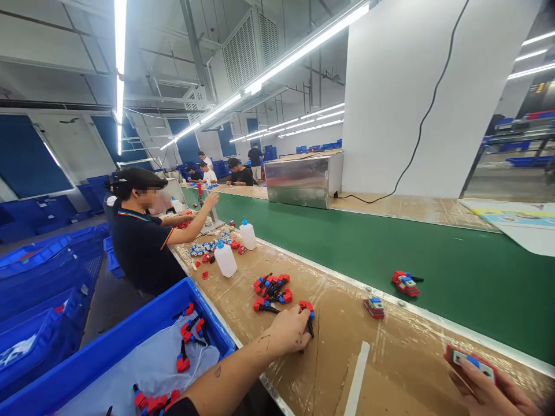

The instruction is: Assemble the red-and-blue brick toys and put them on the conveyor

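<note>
A blue bin [213, 322] stands left of a pile of red-and-blue parts [272, 290] on the brown worktop [336, 329]. Beside the pile, the left hand [289, 330] has its fingers closed on a black-stemmed part [307, 307]; far right, the right hand [483, 393] pinches a red-edged block [473, 362] above the worktop.

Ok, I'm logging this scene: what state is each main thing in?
Left hand: touching a red-blue part
Right hand: holding a red-white part
Nearer bottle: upright, top on
Farther bottle: upright, top on
Blue bin: open, partly filled
Pile of parts: loosely heaped
Ceiling lights: lit
</note>
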The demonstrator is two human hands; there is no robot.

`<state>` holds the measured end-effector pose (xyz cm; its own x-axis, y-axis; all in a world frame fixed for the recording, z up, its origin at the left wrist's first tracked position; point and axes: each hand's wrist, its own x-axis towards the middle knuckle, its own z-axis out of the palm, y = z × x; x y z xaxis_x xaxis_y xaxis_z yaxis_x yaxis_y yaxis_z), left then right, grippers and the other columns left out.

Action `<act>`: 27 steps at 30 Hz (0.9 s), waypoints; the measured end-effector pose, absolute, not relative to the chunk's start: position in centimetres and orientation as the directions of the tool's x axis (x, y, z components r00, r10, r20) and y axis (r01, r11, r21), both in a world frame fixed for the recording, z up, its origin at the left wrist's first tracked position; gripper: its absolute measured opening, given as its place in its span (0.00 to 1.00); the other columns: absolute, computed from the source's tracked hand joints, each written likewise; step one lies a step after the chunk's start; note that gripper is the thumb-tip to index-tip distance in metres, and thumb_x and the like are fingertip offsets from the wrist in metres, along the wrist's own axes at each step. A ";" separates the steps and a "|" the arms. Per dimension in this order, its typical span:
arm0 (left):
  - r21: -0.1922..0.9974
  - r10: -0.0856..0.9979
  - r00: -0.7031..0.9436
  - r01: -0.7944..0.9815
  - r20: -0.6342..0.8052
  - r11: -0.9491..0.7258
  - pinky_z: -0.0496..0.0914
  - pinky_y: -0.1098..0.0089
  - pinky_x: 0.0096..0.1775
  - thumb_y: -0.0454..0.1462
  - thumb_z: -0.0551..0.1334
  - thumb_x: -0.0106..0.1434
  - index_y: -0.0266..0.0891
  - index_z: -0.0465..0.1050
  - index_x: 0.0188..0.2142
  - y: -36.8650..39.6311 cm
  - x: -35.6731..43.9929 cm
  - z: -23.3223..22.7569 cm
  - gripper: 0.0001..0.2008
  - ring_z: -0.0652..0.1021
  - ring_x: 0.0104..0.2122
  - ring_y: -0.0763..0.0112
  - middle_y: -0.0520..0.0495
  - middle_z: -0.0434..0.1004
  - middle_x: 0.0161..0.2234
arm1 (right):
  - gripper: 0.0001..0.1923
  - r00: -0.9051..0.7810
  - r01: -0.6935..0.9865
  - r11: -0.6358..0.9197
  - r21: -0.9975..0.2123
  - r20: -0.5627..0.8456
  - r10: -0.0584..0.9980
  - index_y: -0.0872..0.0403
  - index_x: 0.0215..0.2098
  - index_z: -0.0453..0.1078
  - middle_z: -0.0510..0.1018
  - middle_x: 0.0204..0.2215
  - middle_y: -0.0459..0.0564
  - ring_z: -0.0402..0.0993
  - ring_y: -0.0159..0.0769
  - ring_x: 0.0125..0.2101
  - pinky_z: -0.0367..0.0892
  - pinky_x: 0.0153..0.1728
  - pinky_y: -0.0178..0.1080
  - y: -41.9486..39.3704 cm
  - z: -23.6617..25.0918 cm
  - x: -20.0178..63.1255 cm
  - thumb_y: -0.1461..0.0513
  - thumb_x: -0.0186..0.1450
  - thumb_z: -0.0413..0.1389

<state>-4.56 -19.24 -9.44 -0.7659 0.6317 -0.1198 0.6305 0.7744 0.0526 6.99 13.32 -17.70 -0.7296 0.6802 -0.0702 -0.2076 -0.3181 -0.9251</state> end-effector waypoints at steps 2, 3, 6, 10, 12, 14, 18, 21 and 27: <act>0.028 0.615 -0.779 0.617 -0.118 0.787 0.73 0.57 0.44 0.46 0.58 0.62 0.38 0.60 0.57 -18.6 -5.1 -9.5 0.26 0.77 0.46 0.51 0.34 0.67 0.54 | 0.18 -0.708 -0.223 -0.390 -0.893 -0.127 0.695 0.38 0.38 0.72 0.63 0.62 0.64 0.51 0.57 0.66 0.60 0.59 0.54 12.7 -16.7 8.6 0.47 0.51 0.68; 0.016 0.613 -0.781 0.616 -0.120 0.788 0.73 0.56 0.43 0.46 0.59 0.62 0.38 0.60 0.57 -18.3 -5.4 -9.6 0.26 0.77 0.46 0.51 0.33 0.66 0.55 | 0.18 -0.701 -0.228 -0.424 -0.877 -0.155 0.697 0.39 0.37 0.73 0.65 0.61 0.64 0.51 0.58 0.65 0.59 0.59 0.54 12.4 -16.3 9.3 0.47 0.50 0.68; -0.009 0.630 -0.765 0.637 -0.133 0.771 0.73 0.55 0.42 0.41 0.57 0.63 0.38 0.60 0.58 -17.3 -6.0 -9.9 0.24 0.78 0.44 0.50 0.33 0.67 0.54 | 0.22 -0.700 -0.200 -0.461 -0.865 -0.203 0.685 0.40 0.38 0.75 0.72 0.56 0.60 0.56 0.62 0.64 0.63 0.57 0.58 11.7 -15.7 10.8 0.47 0.46 0.70; -0.008 0.685 -0.712 0.694 -0.152 0.720 0.72 0.57 0.44 0.39 0.57 0.63 0.40 0.63 0.56 -16.3 -6.3 -9.7 0.21 0.78 0.44 0.52 0.36 0.70 0.51 | 0.29 -0.717 -0.205 -0.482 -0.852 -0.205 0.666 0.43 0.41 0.77 0.80 0.45 0.53 0.72 0.58 0.53 0.77 0.44 0.51 11.3 -15.8 11.3 0.48 0.41 0.72; -0.002 0.701 -0.697 0.709 -0.153 0.705 0.72 0.59 0.45 0.41 0.59 0.62 0.42 0.67 0.51 -15.9 -6.6 -9.5 0.17 0.78 0.46 0.54 0.39 0.71 0.50 | 0.28 -0.733 -0.225 -0.502 -0.835 -0.194 0.652 0.45 0.41 0.77 0.81 0.42 0.52 0.77 0.51 0.46 0.78 0.36 0.43 11.3 -16.0 11.2 0.50 0.42 0.72; 0.009 0.701 -0.697 0.708 -0.149 0.706 0.71 0.61 0.46 0.42 0.60 0.62 0.42 0.69 0.47 -15.3 -7.2 -9.3 0.14 0.78 0.45 0.56 0.40 0.72 0.50 | 0.28 -0.746 -0.246 -0.525 -0.815 -0.187 0.640 0.47 0.42 0.77 0.82 0.40 0.51 0.78 0.45 0.41 0.77 0.33 0.38 11.4 -16.2 11.1 0.52 0.44 0.73; 0.058 0.682 -0.720 0.681 -0.129 0.730 0.68 0.65 0.49 0.41 0.59 0.64 0.41 0.68 0.49 -14.2 -9.0 -9.2 0.14 0.76 0.47 0.59 0.41 0.74 0.47 | 0.27 -0.761 -0.300 -0.551 -0.779 -0.153 0.631 0.49 0.44 0.77 0.81 0.40 0.50 0.77 0.40 0.38 0.74 0.32 0.35 11.4 -16.3 11.3 0.56 0.46 0.73; 0.100 0.669 -0.735 0.661 -0.114 0.744 0.65 0.66 0.52 0.41 0.60 0.63 0.39 0.65 0.55 -13.9 -10.2 -9.5 0.21 0.73 0.52 0.58 0.39 0.72 0.50 | 0.27 -0.761 -0.324 -0.538 -0.778 -0.123 0.636 0.50 0.44 0.76 0.81 0.40 0.51 0.77 0.40 0.38 0.73 0.32 0.37 11.4 -16.2 11.4 0.56 0.47 0.73; 0.196 0.703 -0.697 0.676 -0.144 0.710 0.66 0.64 0.48 0.34 0.63 0.57 0.40 0.73 0.42 -13.2 -11.0 -9.6 0.12 0.76 0.45 0.57 0.44 0.76 0.39 | 0.27 -0.785 -0.317 -0.535 -0.783 -0.100 0.611 0.52 0.44 0.75 0.80 0.41 0.53 0.76 0.38 0.37 0.71 0.32 0.36 11.4 -15.9 11.4 0.55 0.48 0.73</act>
